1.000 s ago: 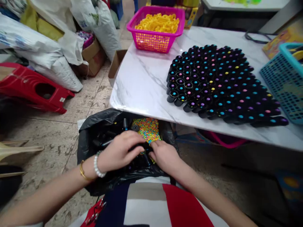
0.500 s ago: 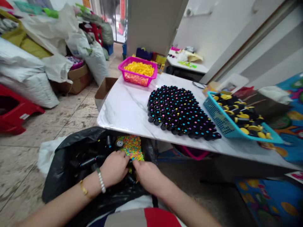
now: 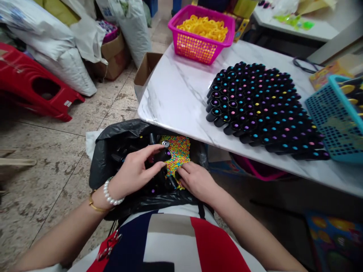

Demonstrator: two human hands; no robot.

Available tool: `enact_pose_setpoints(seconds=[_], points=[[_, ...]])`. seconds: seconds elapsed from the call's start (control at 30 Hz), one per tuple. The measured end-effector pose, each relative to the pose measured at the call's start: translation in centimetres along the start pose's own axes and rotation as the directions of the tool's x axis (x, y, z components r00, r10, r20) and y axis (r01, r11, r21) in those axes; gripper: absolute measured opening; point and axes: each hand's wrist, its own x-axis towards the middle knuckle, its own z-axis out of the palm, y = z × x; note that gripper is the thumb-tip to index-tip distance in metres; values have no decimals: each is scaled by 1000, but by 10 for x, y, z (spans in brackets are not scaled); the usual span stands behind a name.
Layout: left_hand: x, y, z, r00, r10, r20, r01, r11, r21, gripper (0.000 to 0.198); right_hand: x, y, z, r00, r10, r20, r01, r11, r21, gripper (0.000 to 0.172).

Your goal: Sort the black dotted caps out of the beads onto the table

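Observation:
A bin lined with a black plastic bag (image 3: 99,162) stands in front of me, holding small black tubes (image 3: 171,183) and a heap of tiny multicoloured beads (image 3: 180,147). My left hand (image 3: 136,170), with a pearl bracelet at its wrist, has thumb and fingers around a black tube with a purple dot at its end (image 3: 164,155). Beside it, my right hand (image 3: 195,179) reaches into the beads with fingers curled together; its fingertips are partly hidden, and what they hold cannot be made out. A round silvery piece (image 3: 165,144) lies at the beads' edge.
On the white marbled table (image 3: 170,98) stands a dense block of black tubes with coloured dots (image 3: 255,102). A pink basket (image 3: 195,47) holds yellow pieces; a blue basket (image 3: 334,121) is at right. A red stool (image 3: 56,94), white sacks (image 3: 62,56) and a cardboard box (image 3: 147,68) are at left.
My view has tipped down and closer. My hands, close together before, are now apart: the left is around a black tube, and the right is lower in the beads.

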Motion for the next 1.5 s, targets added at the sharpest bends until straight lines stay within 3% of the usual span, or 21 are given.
enact_pose_setpoints(seconds=[0.1, 0.17, 0.23, 0.3, 0.4, 0.47, 0.57, 0.67, 0.77, 0.93, 1.03, 1.13, 1.3, 1.4, 1.5], points=[[-15, -4, -4, 997, 17, -69, -13, 998, 55, 37, 8, 1, 1, 998, 64, -13, -65, 992, -106, 12], [-24, -7, -1, 998, 21, -62, -18, 998, 56, 35, 14, -1, 4, 998, 54, 10, -53, 995, -83, 12], [-31, -9, 4, 999, 26, -47, -24, 999, 43, 33, 18, -4, 8, 998, 58, 6, -58, 998, 25, 11], [-35, -10, 7, 999, 5, -46, -4, 1000, 23, 37, 19, -6, 10, 987, 158, -33, -148, 968, 202, 15], [-38, -9, 7, 998, -41, -41, 40, 999, -18, 46, 13, -4, 6, 938, 344, -34, -283, 823, 492, 31], [-40, -9, 7, 1000, -8, -5, 8, 999, -35, 40, 9, 0, 1, 943, 333, -29, -259, 784, 565, 35], [-46, -9, 8, 994, 81, 79, -81, 997, -7, 33, 4, 10, -4, 990, 137, -30, -107, 875, 472, 39], [-54, -11, 11, 982, 119, 148, -129, 990, 58, 43, 3, 16, -4, 998, -45, 47, 27, 943, 331, 46], [-59, -14, 13, 972, 111, 206, -140, 981, 134, 52, 3, 17, -3, 984, -132, 122, 94, 956, 277, 43], [-59, -18, 15, 941, 125, 314, -203, 952, 231, 53, 5, 16, -7, 956, -227, 187, 152, 925, 348, 48], [-58, -21, 18, 938, 163, 308, -242, 940, 241, 46, 8, 17, -8, 949, -225, 221, 159, 946, 281, 41], [-57, -20, 23, 949, 200, 242, -260, 932, 251, 48, 13, 17, -7, 966, -202, 158, 169, 965, 203, 31], [-52, -16, 30, 933, 256, 252, -323, 905, 275, 28, 22, 14, -9, 996, 50, 73, -51, 999, 2, 25], [-49, -15, 31, 928, 270, 258, -333, 910, 245, 27, 30, 7, -7, 989, 100, 111, -84, 987, -137, 15], [-48, -16, 32, 928, 276, 251, -333, 916, 224, 26, 37, 2, -1, 983, 61, 175, -43, 994, -101, 17]])
